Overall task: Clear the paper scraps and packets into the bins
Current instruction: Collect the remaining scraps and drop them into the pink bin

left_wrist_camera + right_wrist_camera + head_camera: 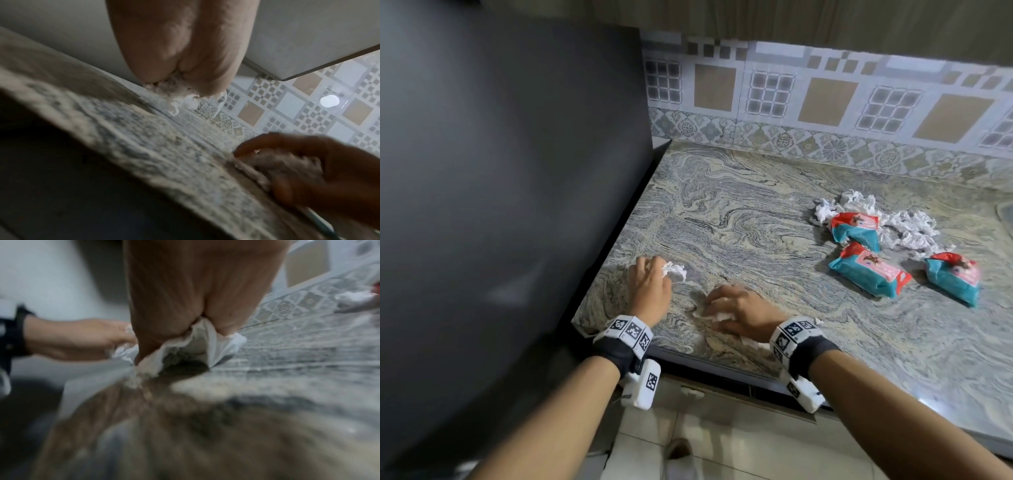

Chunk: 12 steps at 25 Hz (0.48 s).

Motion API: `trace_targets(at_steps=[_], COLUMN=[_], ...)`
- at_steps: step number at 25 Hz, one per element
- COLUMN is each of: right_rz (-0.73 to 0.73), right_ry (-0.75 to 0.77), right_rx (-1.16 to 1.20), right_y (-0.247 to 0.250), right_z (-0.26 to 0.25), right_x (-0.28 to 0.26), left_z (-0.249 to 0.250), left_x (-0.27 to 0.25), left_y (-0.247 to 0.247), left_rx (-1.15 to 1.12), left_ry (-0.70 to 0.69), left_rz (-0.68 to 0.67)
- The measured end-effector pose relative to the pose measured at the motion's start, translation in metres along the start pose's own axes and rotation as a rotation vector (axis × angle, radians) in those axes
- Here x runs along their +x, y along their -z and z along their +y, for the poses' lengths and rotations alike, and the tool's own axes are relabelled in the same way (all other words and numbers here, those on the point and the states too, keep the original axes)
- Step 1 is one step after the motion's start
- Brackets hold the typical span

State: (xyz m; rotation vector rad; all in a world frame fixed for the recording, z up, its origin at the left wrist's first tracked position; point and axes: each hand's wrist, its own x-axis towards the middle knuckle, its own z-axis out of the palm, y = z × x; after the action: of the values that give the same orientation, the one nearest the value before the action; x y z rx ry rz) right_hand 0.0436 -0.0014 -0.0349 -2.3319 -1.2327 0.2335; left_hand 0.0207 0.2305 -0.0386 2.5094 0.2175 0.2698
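Left hand: I see my left hand [649, 291] near the surface's left edge, fingers curled round a crumpled white scrap [674, 270] that sticks out past the fingertips.
Right hand: my right hand [739, 311] lies just beside it, palm down, fingers closed over a second white scrap [717, 317]; the right wrist view shows this paper [197, 344] bunched in the fold of the palm.
Remaining scraps: a loose heap of white paper scraps [887, 222] lies well apart from both hands, toward the far right of the surface.
Packets: I count three red and teal packets, one [854, 229] touching the heap, one [869, 274] nearer me, one [953, 277] to the right.
Surface: a swirled grey and beige stone surface [739, 212], its front edge just under my wrists.
Room: patterned wall tiles [825, 102] run behind; a large dark panel [510, 171] stands against the left side; pale floor tiles [722, 445] show below.
Hard to make out: both wrist views are blurred, so I cannot tell where single fingers sit; print on the packets is unreadable.
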Motion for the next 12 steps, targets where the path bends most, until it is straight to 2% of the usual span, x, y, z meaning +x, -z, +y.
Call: trace_targets(at_steps=[2, 3, 6, 8, 12], right_rz=[-0.002, 0.026, 0.209, 0.394, 0.701], right_ry=[-0.023, -0.076, -0.348, -0.548, -0.644], right_rx=[-0.020, -0.023, 0.003, 0.103, 0.215], right_y=[0.000, 0.002, 0.013, 0.026, 0.049], right_z=[0.006, 0.010, 0.023, 0.030, 0.051], right_x=[-0.003, -0.005, -0.016, -0.031, -0.075], left_z=[-0.008, -0.009, -0.002, 0.008, 0.046], left_x=[-0.005, -0.008, -0.008, -0.004, -0.011], left_y=[0.003, 0.004, 0.006, 0.003, -0.021], left_rx=[0.121, 0.209, 0.385, 0.335, 0.096], left_ry=[0.032, 0.055, 0.045, 0.010, -0.093], left_rz=[-0.006, -0.051, -0.237, -0.340, -0.461])
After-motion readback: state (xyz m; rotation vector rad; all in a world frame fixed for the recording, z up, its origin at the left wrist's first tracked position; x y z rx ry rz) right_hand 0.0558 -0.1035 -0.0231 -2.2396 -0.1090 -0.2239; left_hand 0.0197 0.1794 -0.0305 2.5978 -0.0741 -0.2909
